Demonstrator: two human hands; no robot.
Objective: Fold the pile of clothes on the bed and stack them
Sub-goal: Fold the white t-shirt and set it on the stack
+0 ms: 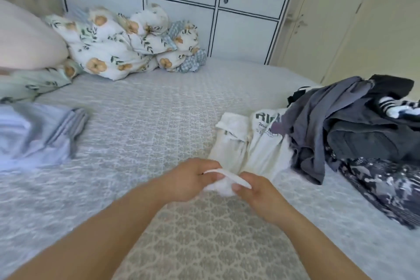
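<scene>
Quilted grey bedspread (159, 109), hands (223, 183) pinching crumpled white cloth (219, 185)

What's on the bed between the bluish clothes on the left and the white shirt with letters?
Nothing: in the head view only bare patterned bedspread lies between the bluish clothes and the white shirt.

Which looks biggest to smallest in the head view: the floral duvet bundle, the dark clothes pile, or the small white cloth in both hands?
1. dark clothes pile, though nearer the camera
2. floral duvet bundle
3. small white cloth, clearly smallest
</scene>
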